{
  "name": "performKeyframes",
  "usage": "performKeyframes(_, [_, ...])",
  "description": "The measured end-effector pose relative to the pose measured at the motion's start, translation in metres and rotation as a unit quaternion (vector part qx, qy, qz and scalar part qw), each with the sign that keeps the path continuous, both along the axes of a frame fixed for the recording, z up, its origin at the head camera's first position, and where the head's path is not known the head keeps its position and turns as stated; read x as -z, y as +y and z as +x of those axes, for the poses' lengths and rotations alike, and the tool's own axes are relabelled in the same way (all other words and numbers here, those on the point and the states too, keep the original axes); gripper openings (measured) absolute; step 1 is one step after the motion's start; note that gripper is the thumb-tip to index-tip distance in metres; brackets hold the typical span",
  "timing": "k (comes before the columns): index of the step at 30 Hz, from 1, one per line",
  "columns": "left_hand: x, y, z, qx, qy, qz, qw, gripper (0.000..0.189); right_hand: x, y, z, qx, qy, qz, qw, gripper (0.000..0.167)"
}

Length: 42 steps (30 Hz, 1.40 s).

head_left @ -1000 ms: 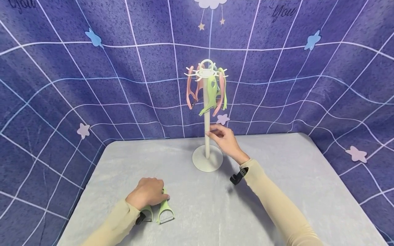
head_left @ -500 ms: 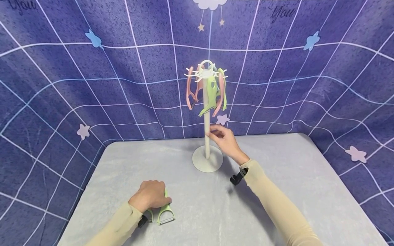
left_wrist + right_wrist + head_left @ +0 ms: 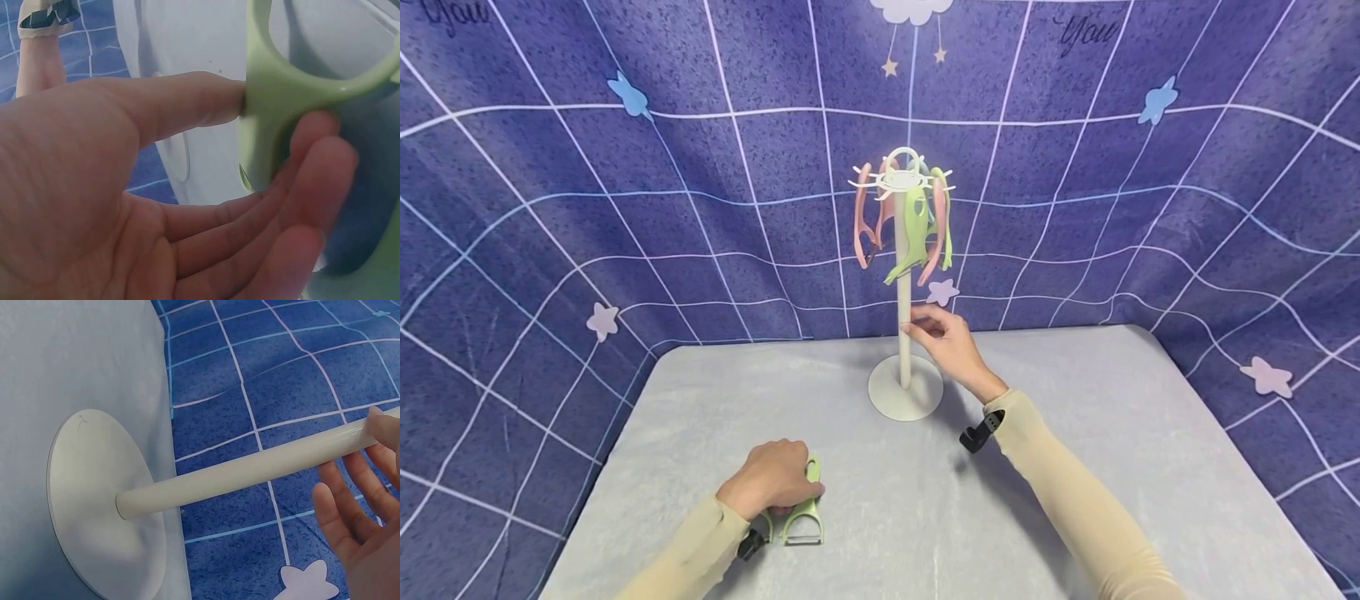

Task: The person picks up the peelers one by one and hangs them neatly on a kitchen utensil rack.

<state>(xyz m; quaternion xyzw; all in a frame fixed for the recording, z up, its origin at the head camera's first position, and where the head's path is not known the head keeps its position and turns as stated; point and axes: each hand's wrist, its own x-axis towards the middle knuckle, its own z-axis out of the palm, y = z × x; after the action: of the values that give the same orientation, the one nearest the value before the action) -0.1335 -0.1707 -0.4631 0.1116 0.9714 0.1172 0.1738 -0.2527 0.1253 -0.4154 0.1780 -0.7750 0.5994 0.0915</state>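
Note:
My left hand (image 3: 771, 482) pinches a light green peeler (image 3: 807, 508) by its handle, low over the table. In the left wrist view the thumb meets one side of this peeler (image 3: 262, 103) and the fingertips lie along the other. A second green peeler (image 3: 767, 525) lies just left of it, mostly hidden under the hand. My right hand (image 3: 951, 342) grips the white pole (image 3: 905, 362) of an upright stand between thumb and fingers. In the right wrist view the pole (image 3: 250, 474) rises from a round base (image 3: 87, 487).
Several peelers hang from the hooked ring (image 3: 891, 180) atop the stand, among them a green one (image 3: 916, 223) in front and a pink one (image 3: 862, 221) at left. The grey table (image 3: 1022, 517) backs onto a blue curtain (image 3: 737, 250) with a line grid.
My left hand has shifted a little to the right, and the peeler in it has turned slightly, its handle end swinging right. My right hand stays on the pole.

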Motion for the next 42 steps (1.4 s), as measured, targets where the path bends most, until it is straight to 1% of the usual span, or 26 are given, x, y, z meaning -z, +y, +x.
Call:
performKeyframes(6, [0.001, 0.0, 0.0, 0.0, 0.004, 0.005, 1.0, 0.039, 0.0, 0.0, 0.0, 0.002, 0.005, 0.004, 1.0, 0.023])
performKeyframes(15, [0.005, 0.0, -0.001, -0.007, -0.015, 0.033, 0.9993, 0.037, 0.001, 0.0, 0.0, 0.003, -0.003, 0.004, 1.0, 0.024])
performKeyframes(20, [0.006, -0.001, -0.001, -0.008, -0.013, 0.036, 0.9992, 0.038, 0.0, 0.0, 0.0, 0.005, -0.005, 0.009, 0.9999, 0.024])
performKeyframes(31, [0.003, -0.003, 0.002, -0.014, -0.006, 0.047, 0.9988, 0.037, -0.001, 0.0, 0.001, 0.003, -0.008, 0.006, 0.9999, 0.024])
performKeyframes(35, [0.003, -0.005, 0.003, -0.021, -0.003, 0.053, 0.9984, 0.036, 0.017, 0.003, -0.012, 0.0, 0.003, 0.003, 1.0, 0.025])
performKeyframes(38, [0.001, -0.005, 0.002, -0.024, -0.004, 0.056, 0.9981, 0.035, 0.03, 0.006, -0.022, 0.001, 0.013, 0.004, 0.9999, 0.024])
performKeyframes(42, [-0.005, -0.004, 0.002, -0.031, -0.004, 0.054, 0.9981, 0.037, 0.03, 0.005, -0.023, 0.006, 0.02, 0.01, 0.9997, 0.022])
